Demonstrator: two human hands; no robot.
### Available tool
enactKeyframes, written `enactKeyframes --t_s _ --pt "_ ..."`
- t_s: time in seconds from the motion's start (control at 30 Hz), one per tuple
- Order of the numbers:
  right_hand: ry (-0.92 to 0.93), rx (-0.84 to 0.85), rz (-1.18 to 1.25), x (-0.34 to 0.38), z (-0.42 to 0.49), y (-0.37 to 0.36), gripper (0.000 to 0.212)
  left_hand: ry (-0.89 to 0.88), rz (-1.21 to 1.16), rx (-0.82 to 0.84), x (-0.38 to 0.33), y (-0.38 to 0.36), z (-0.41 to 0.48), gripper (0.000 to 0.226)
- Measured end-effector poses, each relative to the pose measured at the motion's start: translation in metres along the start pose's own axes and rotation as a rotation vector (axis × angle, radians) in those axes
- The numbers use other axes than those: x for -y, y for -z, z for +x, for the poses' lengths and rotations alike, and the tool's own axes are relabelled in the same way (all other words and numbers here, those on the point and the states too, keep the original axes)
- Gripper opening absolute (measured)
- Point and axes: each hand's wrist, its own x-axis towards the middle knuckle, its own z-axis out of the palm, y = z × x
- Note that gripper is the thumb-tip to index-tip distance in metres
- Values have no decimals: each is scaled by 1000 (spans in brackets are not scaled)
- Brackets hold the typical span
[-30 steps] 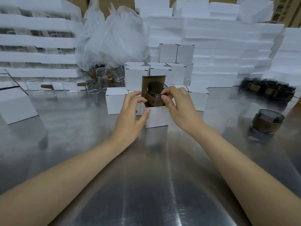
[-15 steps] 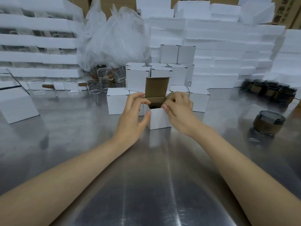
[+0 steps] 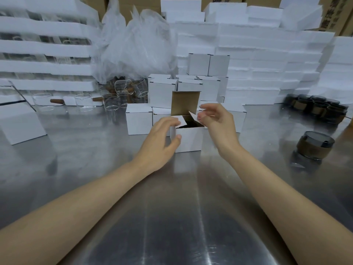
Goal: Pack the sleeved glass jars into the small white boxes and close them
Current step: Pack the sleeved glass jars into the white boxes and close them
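A small white box (image 3: pixel 189 139) stands in the middle of the steel table (image 3: pixel 172 217) with its brown-lined lid (image 3: pixel 184 102) upright. A dark sleeved jar (image 3: pixel 189 123) shows in the gap between the half-folded side flaps. My left hand (image 3: pixel 158 144) holds the box's left side, thumb on the front face and fingers over the left flap. My right hand (image 3: pixel 217 123) hovers at the right flap (image 3: pixel 193 117) with loosely curled fingers, holding nothing. Another sleeved jar (image 3: pixel 315 148) stands alone at the right, and several more jars (image 3: pixel 315 109) are grouped at the far right.
Closed white boxes (image 3: pixel 139 119) stand right behind the open one, with more stacked boxes (image 3: pixel 162 92) beyond. Clear glass beakers (image 3: pixel 114 101) and a plastic bag (image 3: pixel 137 44) are at the back left. Foam sheets (image 3: pixel 257 64) wall the back. A white block (image 3: pixel 21 125) lies at the left.
The jar went down into the box. My right hand let go of it and lifted to the right flap. The side flaps have started folding inward.
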Motion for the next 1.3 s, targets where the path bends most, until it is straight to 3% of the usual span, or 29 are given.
enactKeyframes --t_s 0.13,0.23,0.33,0.43,0.53,0.63,0.77,0.87,0.97,1.17,1.3 --pt "44 34 -157 -6 -4 -6 40 -5 2 -21 -1 2 3 20" --pt "-89 138 -54 -7 -2 -4 66 11 -31 -61 0 2 5 18" --pt "-85 273 6 -9 -4 -4 74 52 -58 -82 0 0 4 17" --pt "-48 279 10 -10 -3 -3 66 54 -121 -86 -1 0 5 13" --pt "15 286 -35 -10 -4 -3 40 67 -151 -57 -1 2 5 13" --pt "82 297 -133 -13 -6 -5 24 74 -168 -66 1 1 4 26" --pt "132 435 -191 -20 -8 0 25 136 -224 -72 4 -1 3 15" --pt "120 512 -185 -22 -11 0 32 145 -251 -53 2 -1 2 31" --pt "160 413 -169 -22 -10 -3 16 102 -194 -35 0 1 1 36" --pt "253 293 -206 -19 -9 -5 11 70 -131 -51 -4 4 3 32" --pt "207 332 -201 -18 -10 -5 16 72 -126 -70 -2 4 4 23"
